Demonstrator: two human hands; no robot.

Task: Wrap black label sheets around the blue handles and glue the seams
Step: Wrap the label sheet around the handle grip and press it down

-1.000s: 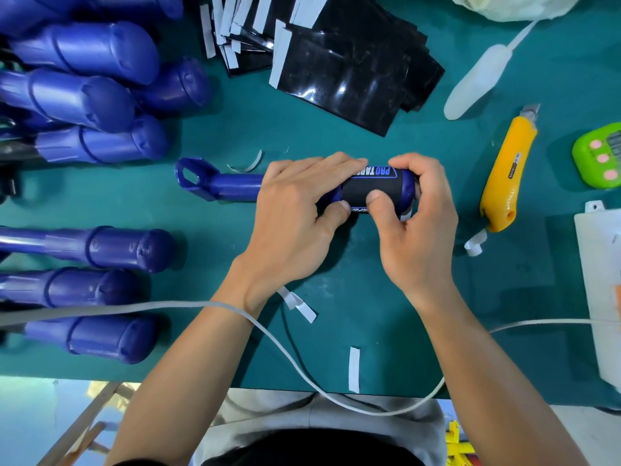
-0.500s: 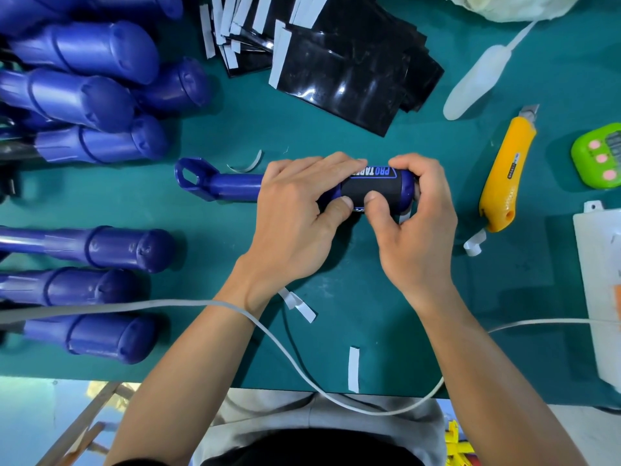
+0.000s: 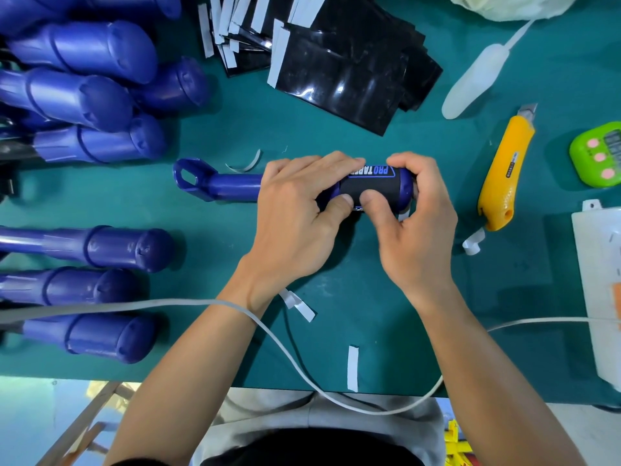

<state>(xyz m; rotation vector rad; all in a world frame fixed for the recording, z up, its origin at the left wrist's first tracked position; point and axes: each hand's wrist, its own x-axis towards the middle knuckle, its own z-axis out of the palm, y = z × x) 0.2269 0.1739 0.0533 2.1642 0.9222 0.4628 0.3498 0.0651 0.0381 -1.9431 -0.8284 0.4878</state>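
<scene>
A blue handle lies across the middle of the green table, its loop end pointing left. Around its thick right end sits a black label sheet with blue and white lettering. My left hand grips the handle from the left, its thumb pressing the label's near edge. My right hand holds the handle's right end, thumb beside the left thumb on the label. A stack of black label sheets with white backing strips lies at the back.
Several bare blue handles are piled at the left. A yellow utility knife, a green timer and a white bottle lie at the right. White backing strips and a white cable lie near the front edge.
Both thumbs have slid slightly closer together along the label's near edge. The handle has stayed in place.
</scene>
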